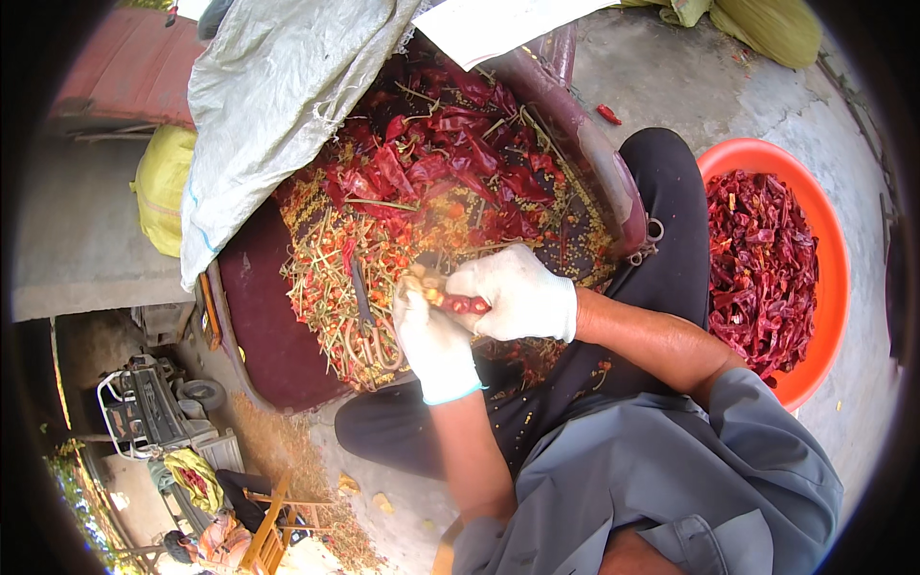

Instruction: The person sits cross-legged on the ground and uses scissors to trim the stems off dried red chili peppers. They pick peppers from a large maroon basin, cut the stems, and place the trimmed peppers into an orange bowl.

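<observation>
My left hand (431, 338), in a white glove, and my gloved right hand (510, 291) meet over a dark red surface. Between them is a dried red chili pod (466, 305), gripped by the right fingers, with pale seeds at its left end by the blurred left fingertips. Beneath lie scissors (366, 316) on a heap of chili stems and seed cores (323, 287). Farther up are flattened red chili pods (431, 165) among loose yellow seeds. An orange basin (830, 287) to the right holds many dried red chili pieces (762, 266).
A white woven sack (273, 108) drapes over the surface's upper left. White paper (503, 25) lies at its top edge, a raised maroon rim (596, 151) beside my knee. Yellow-green sacks (162, 190) stand beyond. At lower left are a parked vehicle (144, 410) and a person near a wooden chair (269, 535).
</observation>
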`<state>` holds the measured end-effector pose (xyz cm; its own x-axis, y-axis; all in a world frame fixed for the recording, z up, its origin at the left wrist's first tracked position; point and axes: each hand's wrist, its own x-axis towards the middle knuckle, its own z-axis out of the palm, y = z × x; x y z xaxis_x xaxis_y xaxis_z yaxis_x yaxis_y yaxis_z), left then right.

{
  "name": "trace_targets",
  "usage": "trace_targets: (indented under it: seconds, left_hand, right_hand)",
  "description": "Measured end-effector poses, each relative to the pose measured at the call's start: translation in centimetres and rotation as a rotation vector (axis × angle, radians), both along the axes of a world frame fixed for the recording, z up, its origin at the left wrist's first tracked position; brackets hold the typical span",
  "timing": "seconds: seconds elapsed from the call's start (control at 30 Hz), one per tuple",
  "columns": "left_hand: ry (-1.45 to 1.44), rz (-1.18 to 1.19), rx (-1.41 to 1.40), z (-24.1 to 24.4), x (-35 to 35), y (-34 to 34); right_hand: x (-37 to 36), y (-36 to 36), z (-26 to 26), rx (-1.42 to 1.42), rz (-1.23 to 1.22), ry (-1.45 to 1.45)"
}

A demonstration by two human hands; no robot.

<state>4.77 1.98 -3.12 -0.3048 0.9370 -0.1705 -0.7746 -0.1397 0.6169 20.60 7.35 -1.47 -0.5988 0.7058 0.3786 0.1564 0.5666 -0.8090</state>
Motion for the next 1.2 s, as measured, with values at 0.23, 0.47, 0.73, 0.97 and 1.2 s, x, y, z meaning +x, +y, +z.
trace_targets:
  seconds: [0.23,0.47,0.73,0.97,1.2]
  left_hand:
    - [0.627,0.428,-0.169,4.3,-6.4,1.2]
    - [1.622,0.292,-0.440,-0.1,-16.3,3.5]
    - [1.752,0.005,-0.685,-1.5,-17.1,7.2]
    - [1.455,0.349,-0.306,3.0,-10.1,3.8]
    - [1.472,0.327,-0.285,2.0,0.7,-1.8]
  right_hand:
    - [0.9,-1.4,0.0,-0.353,0.285,0.044]
    - [0.3,-0.9,-0.1,-0.790,0.312,0.177]
    - [0.2,-0.1,0.1,-0.744,0.282,-0.006]
    - [-0.6,-0.1,-1.6,-0.860,0.148,0.216]
    - [-0.8,-0.2,0.3,-1.234,0.071,0.328]
